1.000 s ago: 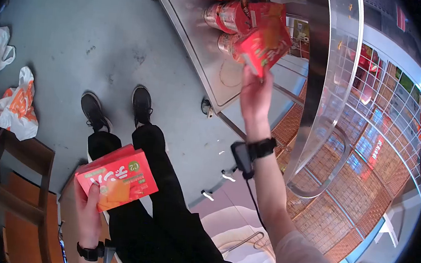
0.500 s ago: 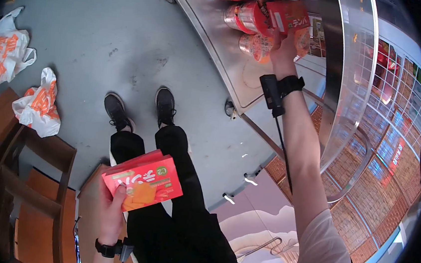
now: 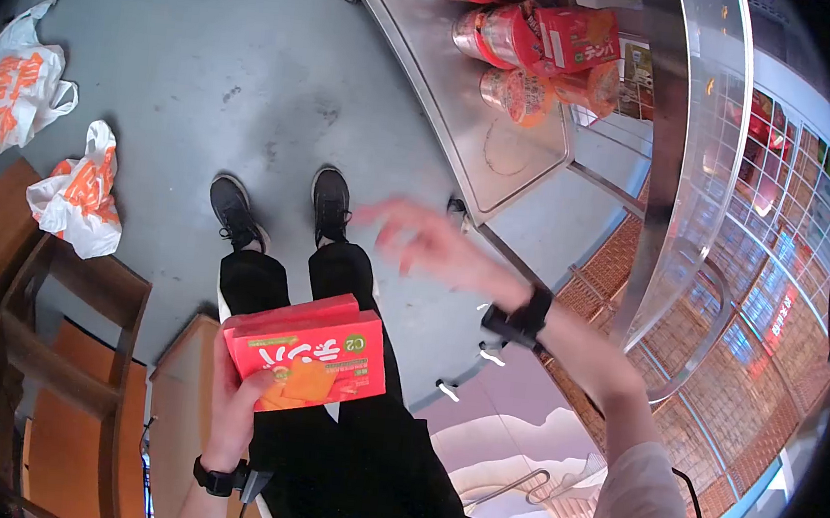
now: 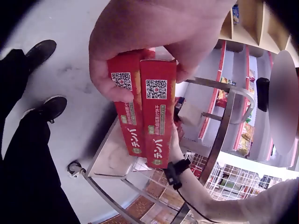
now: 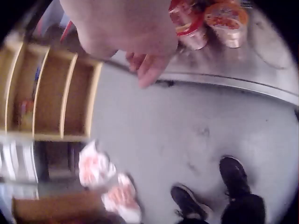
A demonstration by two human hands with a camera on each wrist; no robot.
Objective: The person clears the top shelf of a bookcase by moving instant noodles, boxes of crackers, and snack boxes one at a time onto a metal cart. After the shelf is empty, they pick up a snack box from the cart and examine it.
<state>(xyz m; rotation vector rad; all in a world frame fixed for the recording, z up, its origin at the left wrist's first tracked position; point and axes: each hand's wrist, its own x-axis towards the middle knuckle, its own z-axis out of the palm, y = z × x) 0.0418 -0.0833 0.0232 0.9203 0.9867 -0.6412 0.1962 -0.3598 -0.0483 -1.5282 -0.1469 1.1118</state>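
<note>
Two red boxes, pressed face to face, are gripped by the left hand above the person's lap. In the left wrist view the left hand pinches the red boxes from both sides at one end. The right hand is empty and somewhat blurred, over the floor between the shoes and the cart, its fingers spread. Another red box lies against red cup containers on the metal cart. In the right wrist view the right hand appears near the cart's edge.
The metal cart stands at the upper right, beside a curved metal handle and wire baskets. White bags with orange print lie on the floor at the left, near a wooden shelf. Shoes are below the body.
The right hand has let go of a red box, which now lies on the cart by the cups, and has drawn back toward the lap. The left hand still holds its boxes.
</note>
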